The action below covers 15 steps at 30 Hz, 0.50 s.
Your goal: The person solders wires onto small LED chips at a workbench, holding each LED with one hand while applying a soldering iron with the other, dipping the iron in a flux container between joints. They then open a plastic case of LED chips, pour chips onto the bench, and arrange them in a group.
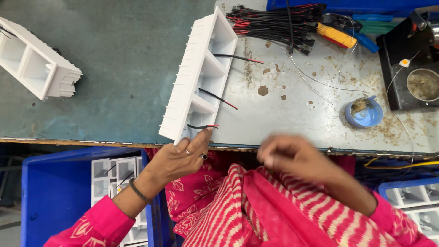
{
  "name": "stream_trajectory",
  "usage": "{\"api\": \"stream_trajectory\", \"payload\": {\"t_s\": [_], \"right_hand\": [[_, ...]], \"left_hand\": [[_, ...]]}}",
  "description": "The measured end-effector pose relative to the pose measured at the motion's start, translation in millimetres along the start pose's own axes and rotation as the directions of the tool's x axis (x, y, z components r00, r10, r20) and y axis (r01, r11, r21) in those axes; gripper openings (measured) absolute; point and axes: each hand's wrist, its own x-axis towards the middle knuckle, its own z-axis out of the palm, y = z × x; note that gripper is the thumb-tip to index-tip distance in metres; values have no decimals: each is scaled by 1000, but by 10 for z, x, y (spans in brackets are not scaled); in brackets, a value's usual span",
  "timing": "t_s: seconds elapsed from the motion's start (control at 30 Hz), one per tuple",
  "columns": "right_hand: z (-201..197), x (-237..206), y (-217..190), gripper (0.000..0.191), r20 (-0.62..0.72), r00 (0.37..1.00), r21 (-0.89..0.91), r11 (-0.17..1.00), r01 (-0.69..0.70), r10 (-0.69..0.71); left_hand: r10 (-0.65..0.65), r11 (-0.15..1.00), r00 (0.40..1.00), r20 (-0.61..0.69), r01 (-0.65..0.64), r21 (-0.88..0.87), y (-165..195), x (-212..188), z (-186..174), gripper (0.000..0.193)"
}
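Note:
A long white plastic housing [194, 77] with three square compartments lies tilted on the workbench, a black-and-red wire [219, 98] sticking out of each compartment. My left hand [180, 158] touches its near end with the fingertips by the lowest wire [203, 126]; it grips nothing that I can see. My right hand [292, 155] is blurred, curled near the bench's front edge above my red striped clothing, and I cannot see anything in it.
A bundle of black-and-red wires [274, 23] lies at the back. Beside it are a yellow-handled tool [336, 35], a blue round lid [364, 113] and a black solder pot [414, 68]. Another white housing [36, 59] lies far left. Blue crates [55, 192] hold more housings below the bench.

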Motion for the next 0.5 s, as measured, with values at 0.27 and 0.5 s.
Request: {"api": "stream_trajectory", "payload": {"t_s": [0.27,0.5], "right_hand": [[-323,918,-453,42,-227,847,-779,612,139,-481],[-250,1203,-378,17,-228,835,-875,482,49,-501]], "left_hand": [[-12,1000,994,-106,15,20,-20,-390,46,37],[-22,997,999,-40,25,70,-237,-617,84,21]]}}
